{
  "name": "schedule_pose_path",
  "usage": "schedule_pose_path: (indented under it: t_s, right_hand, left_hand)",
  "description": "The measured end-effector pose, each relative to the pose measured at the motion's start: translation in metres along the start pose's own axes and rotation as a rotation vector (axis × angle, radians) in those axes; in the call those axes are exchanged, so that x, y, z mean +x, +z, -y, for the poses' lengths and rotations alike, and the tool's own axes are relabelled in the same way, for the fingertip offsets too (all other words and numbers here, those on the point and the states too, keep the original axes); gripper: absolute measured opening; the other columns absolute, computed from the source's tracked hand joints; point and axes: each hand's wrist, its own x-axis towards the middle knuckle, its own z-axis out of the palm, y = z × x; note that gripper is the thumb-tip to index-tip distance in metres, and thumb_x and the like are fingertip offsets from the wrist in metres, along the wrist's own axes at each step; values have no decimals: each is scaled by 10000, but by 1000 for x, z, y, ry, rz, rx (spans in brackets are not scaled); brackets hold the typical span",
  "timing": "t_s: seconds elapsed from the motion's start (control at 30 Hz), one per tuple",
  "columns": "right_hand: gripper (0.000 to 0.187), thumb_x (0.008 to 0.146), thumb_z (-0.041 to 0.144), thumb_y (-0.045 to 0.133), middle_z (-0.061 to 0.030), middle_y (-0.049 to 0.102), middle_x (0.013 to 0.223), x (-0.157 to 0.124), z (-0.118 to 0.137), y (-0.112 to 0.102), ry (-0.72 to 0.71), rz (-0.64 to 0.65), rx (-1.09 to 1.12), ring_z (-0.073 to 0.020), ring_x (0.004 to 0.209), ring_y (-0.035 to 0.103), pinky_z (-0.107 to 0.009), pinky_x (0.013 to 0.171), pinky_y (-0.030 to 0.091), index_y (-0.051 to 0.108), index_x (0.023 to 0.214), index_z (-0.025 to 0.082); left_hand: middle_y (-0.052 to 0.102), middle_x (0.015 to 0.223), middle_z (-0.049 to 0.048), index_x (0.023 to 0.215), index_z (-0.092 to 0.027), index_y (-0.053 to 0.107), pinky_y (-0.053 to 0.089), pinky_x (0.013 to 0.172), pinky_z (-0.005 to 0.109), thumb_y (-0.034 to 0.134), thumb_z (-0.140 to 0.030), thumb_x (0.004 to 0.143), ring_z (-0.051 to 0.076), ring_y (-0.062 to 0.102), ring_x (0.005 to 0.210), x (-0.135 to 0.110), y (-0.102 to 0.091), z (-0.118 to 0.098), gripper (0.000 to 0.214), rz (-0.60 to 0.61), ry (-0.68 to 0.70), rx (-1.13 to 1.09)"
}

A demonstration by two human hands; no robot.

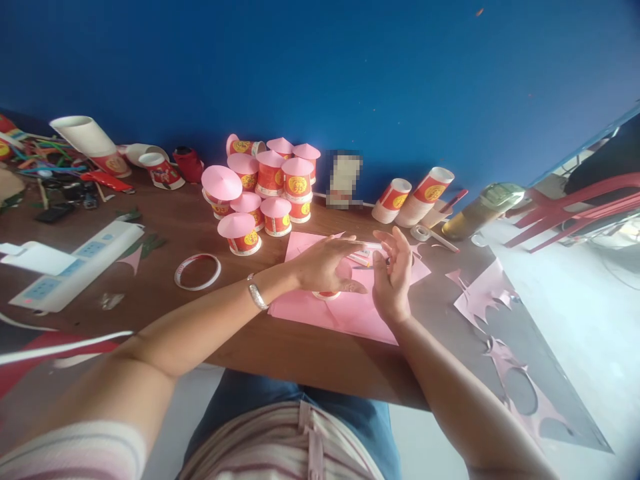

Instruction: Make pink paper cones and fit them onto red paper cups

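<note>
Brown desk (290,360) is supporting a cup (327,295), showing partly beneath the left grip (325,263); right grip (393,283) is curving beside it, both half-spread, any hold unclear.

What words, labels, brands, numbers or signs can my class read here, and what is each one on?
None can be read with certainty.
Red paper cups: round yellow emblems, too small to make out.
White ring: red marks, blurred.
Power strip: any lettering is too small.
White-and-orange printed item: too small and partly hidden.
</note>
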Motion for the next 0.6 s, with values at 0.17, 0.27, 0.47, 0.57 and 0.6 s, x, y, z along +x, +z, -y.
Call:
schedule_pose_path:
  t_s: [0.17,0.27,0.47,0.57,0.6]
  right_hand:
    - [553,1078,393,528,-143,663,1389,0,0,0,42,20,-11,-285,1372,611,-619,1186,471,369,1598,291]
    - [546,1079,375,530,-146,667,1361,-1,0,1,43,40,-25,-277,1350,626,-604,1170,496,372,1593,279]
    - [535,1082,379,537,-150,678,1341,1,2,0,39,79,-26,-277,1314,653,-587,1149,522,390,1584,263]
    - [536,1083,361,542,-153,692,1331,0,5,-2,9,87,-65,-275,1281,679,-568,1110,559,389,1586,257]
    - [536,1084,351,539,-154,700,1328,0,6,-3,-10,89,-86,-278,1270,688,-568,1099,568,385,1589,255]
  left_hand:
    - [730,1420,40,1376,-300,674,376,1295,510,840,-481,839,276,656,1374,-1,4,3,591,1,27,-81]
    - [738,1408,42,1309,-282,715,426,1263,469,856,-502,813,280,661,1366,-3,9,7,560,-33,-17,-74]
    - [709,1455,34,1323,-299,715,398,1280,475,877,-460,797,278,628,1406,-4,12,7,573,-27,-25,-44]
    - [700,1467,27,1374,-319,676,360,1304,513,891,-446,781,280,608,1433,-2,9,5,643,-11,17,-28]
    - [688,1483,35,1406,-320,650,349,1310,531,902,-458,767,292,590,1452,-2,7,4,701,-14,29,-25]
